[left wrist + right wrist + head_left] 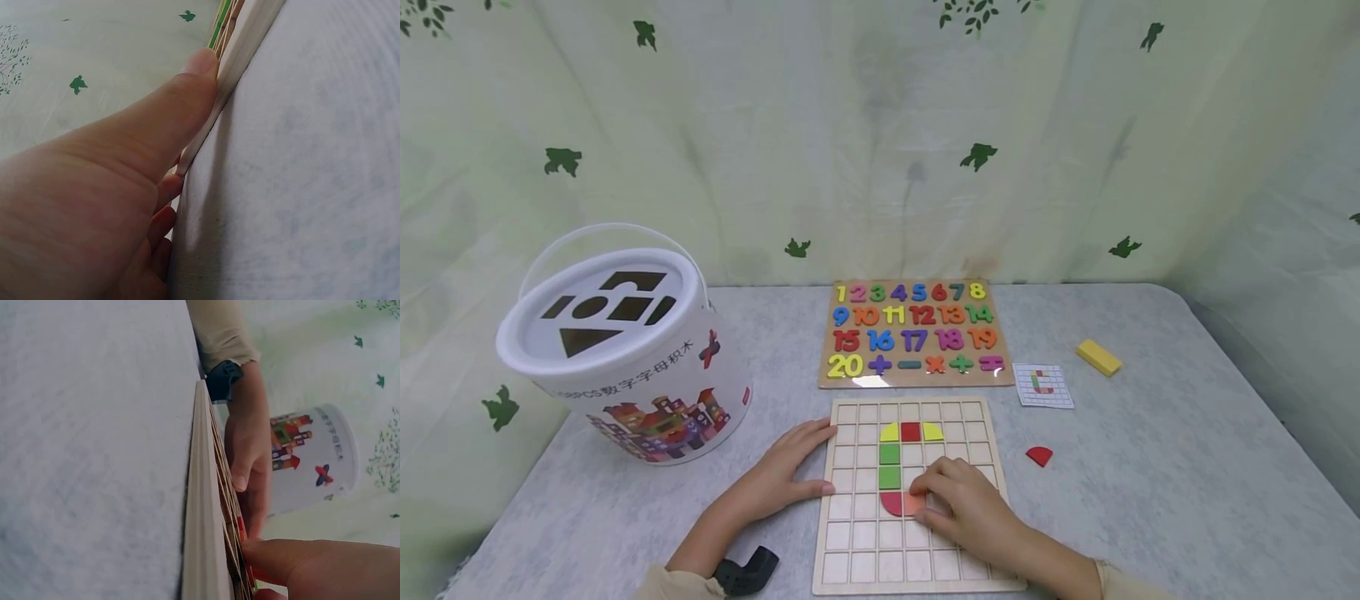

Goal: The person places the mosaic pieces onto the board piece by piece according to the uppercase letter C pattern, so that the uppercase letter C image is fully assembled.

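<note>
A wooden grid board (865,567) lies on the table. On it, yellow quarter-round tiles flank a red square tile (910,432), two green square tiles (889,465) run down the left, and a red quarter-round tile (892,503) sits below them. Beside that last one is an orange tile (912,505), its right side hidden by my right hand (966,508), whose thumb and forefinger pinch it. My left hand (782,475) rests against the board's left edge, fingers extended; in the left wrist view the thumb (156,119) touches the rim.
A number puzzle board (917,333) lies behind the grid board. A pattern card (1042,386), a loose red quarter-round tile (1040,456) and a yellow block (1098,357) lie to the right. A white lidded bucket (647,367) stands at left.
</note>
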The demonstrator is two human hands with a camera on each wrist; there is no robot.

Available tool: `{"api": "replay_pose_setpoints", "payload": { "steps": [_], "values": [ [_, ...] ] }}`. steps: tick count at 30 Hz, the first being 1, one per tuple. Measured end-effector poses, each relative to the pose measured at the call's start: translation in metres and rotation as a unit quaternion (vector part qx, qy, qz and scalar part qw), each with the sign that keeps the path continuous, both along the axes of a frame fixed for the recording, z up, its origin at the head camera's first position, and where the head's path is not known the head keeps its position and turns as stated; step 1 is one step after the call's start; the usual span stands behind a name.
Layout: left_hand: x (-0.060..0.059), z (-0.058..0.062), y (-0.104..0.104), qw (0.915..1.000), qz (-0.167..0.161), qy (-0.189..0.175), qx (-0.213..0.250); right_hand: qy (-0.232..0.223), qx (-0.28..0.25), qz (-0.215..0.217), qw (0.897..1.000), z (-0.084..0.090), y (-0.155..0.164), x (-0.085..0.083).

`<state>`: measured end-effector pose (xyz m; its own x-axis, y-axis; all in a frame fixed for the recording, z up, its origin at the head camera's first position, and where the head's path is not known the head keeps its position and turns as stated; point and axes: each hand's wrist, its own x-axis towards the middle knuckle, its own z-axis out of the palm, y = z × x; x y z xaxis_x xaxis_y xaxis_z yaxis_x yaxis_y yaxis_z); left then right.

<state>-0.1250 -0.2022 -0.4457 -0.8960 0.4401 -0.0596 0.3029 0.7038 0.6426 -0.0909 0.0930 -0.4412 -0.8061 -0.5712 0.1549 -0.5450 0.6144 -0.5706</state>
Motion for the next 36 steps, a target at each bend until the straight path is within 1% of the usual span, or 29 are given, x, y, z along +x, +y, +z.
{"api": "replay_pose_setpoints", "payload": {
  "steps": [3,8,10,14,18,21,26,29,32,36],
  "values": [
    [0.000,-0.001,0.000,1.0000,-0.001,-0.002,0.002,-0.018,0.012,0.007,1.000,0.004,0.001,0.000],
    [0.000,-0.002,0.000,1.0000,-0.004,0.002,0.005,-0.079,0.012,0.020,0.997,0.018,0.011,-0.003],
    [0.000,-0.002,0.000,1.0000,-0.005,0.004,0.006,-0.085,0.009,0.015,0.996,0.025,0.017,-0.005],
    [0.000,-0.001,0.000,1.0000,-0.006,0.004,0.006,-0.062,0.012,-0.018,0.998,0.036,0.032,-0.007],
    [0.000,0.000,0.000,1.0000,-0.003,0.002,0.004,-0.008,-0.007,-0.047,0.999,0.041,0.054,-0.010],
    [0.000,0.000,0.000,1.0000,-0.003,0.000,0.002,0.029,-0.019,-0.064,0.997,0.040,0.072,-0.014],
    [0.001,0.001,0.000,1.0000,-0.008,0.002,0.003,0.040,-0.006,-0.101,0.994,0.029,0.098,-0.017],
    [0.002,0.002,0.000,0.9999,-0.010,0.003,0.003,0.025,0.023,-0.119,0.992,0.021,0.109,-0.020],
    [0.002,0.003,0.000,1.0000,-0.009,0.001,0.003,-0.009,0.044,-0.128,0.991,0.016,0.117,-0.021],
    [0.002,0.004,0.000,1.0000,-0.007,0.002,0.003,-0.058,0.043,-0.142,0.987,0.014,0.120,-0.022]
  ]
}}
